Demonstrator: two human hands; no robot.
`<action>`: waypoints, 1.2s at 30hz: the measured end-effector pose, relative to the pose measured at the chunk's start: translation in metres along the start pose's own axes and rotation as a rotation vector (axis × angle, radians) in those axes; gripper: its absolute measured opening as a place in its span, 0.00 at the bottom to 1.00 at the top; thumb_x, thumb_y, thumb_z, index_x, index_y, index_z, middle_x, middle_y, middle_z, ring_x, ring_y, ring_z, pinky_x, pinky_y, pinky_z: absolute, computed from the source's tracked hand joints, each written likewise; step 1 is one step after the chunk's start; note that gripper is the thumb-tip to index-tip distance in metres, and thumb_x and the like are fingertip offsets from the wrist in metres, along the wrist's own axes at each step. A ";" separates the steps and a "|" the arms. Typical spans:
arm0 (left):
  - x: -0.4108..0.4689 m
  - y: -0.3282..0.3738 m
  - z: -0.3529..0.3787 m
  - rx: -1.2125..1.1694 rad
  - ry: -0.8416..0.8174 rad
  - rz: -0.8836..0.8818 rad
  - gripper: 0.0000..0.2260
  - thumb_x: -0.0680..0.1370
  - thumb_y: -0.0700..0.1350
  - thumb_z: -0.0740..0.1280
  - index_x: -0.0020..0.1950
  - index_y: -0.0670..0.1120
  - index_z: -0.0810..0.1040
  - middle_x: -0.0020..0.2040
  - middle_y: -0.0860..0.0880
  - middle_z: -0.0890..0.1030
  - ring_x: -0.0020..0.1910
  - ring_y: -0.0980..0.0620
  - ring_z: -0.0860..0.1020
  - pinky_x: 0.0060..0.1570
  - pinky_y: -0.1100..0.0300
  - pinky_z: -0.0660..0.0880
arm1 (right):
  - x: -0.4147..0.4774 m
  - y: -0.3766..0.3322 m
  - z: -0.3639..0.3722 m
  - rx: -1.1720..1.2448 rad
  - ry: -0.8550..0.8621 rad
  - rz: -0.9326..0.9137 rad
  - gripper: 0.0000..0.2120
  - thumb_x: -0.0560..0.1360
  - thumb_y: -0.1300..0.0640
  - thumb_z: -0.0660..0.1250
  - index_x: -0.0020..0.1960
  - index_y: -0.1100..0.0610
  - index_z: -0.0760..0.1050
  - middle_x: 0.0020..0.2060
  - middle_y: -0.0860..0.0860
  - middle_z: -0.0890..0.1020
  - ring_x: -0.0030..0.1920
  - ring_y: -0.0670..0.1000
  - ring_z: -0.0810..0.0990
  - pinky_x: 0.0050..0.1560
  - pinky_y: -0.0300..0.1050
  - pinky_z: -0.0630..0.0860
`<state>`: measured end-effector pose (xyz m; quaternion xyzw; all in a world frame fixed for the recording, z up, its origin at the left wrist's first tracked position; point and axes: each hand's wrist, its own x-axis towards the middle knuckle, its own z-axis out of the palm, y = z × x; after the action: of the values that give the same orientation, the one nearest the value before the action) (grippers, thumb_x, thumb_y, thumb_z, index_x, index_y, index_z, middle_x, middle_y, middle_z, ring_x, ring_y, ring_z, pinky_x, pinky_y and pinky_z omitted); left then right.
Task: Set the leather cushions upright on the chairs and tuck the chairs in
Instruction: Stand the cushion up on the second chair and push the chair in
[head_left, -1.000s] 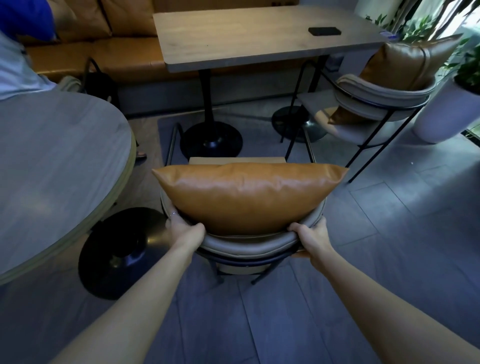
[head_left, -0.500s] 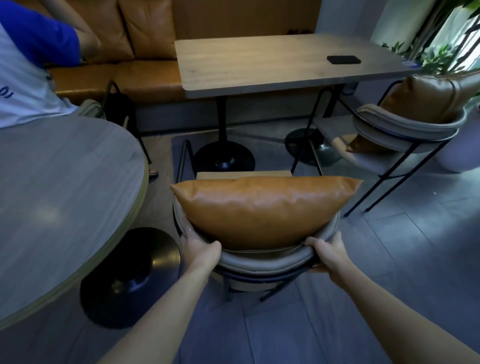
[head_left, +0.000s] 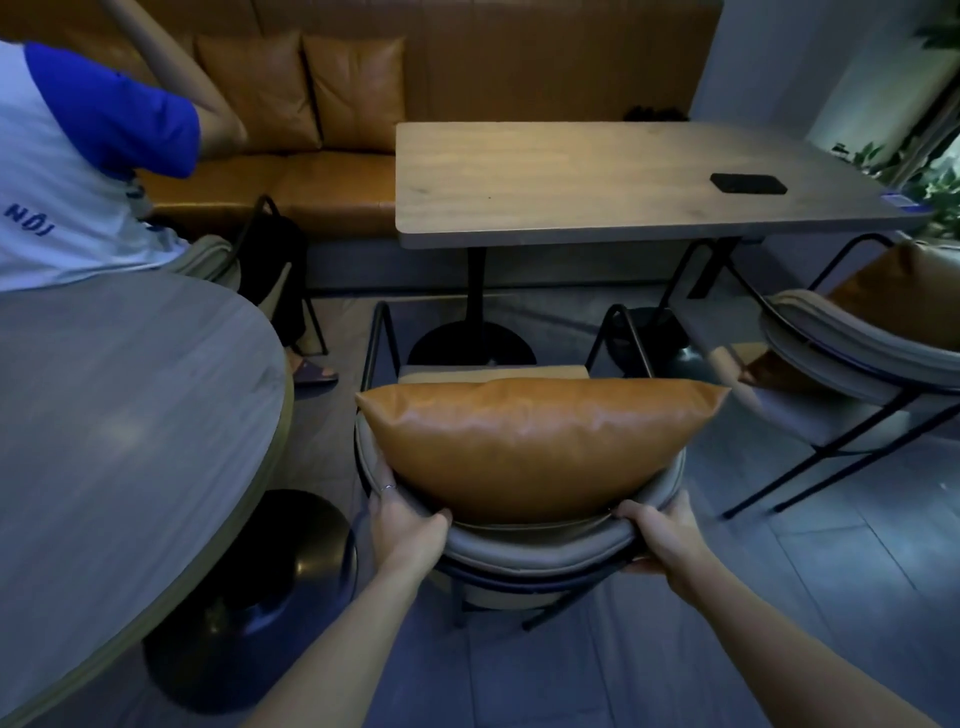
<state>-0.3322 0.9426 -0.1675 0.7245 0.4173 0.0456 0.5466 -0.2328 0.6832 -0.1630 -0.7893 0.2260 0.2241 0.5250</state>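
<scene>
Near chair: leather cushion already upright vs the backrest. Left hand & right hand have fingers wrapped round the backrest rim, one per side. Chair not yet under the rectangular desk, so tuck-in left. Right chair w/ 2nd cushion looks propped but stands out from the desk too.

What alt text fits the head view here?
Both hands, left hand and right hand, grip the curved backrest of a chair with an upright tan leather cushion, facing a rectangular wooden table. A round table sits left.
</scene>
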 end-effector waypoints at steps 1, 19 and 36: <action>0.004 0.003 0.004 -0.017 -0.002 0.011 0.46 0.71 0.39 0.75 0.82 0.58 0.53 0.76 0.43 0.67 0.71 0.38 0.70 0.69 0.45 0.71 | 0.007 -0.006 0.000 -0.011 0.004 -0.004 0.26 0.75 0.61 0.74 0.67 0.55 0.63 0.55 0.60 0.79 0.48 0.64 0.84 0.43 0.67 0.85; 0.072 0.047 0.054 -0.088 0.017 0.060 0.46 0.72 0.43 0.76 0.81 0.61 0.52 0.76 0.46 0.68 0.73 0.39 0.68 0.70 0.47 0.67 | 0.102 -0.070 -0.006 -0.036 -0.018 -0.052 0.25 0.74 0.61 0.73 0.64 0.55 0.62 0.50 0.58 0.78 0.48 0.63 0.82 0.47 0.69 0.84; 0.110 0.070 0.067 -0.070 0.000 0.090 0.45 0.74 0.44 0.75 0.82 0.59 0.50 0.77 0.45 0.67 0.74 0.38 0.68 0.70 0.47 0.67 | 0.119 -0.085 0.029 0.150 0.113 0.006 0.55 0.66 0.46 0.79 0.82 0.42 0.48 0.67 0.57 0.74 0.64 0.66 0.77 0.57 0.67 0.81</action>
<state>-0.1876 0.9601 -0.1789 0.7230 0.3822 0.0847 0.5693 -0.0908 0.7251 -0.1817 -0.7585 0.2738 0.1635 0.5684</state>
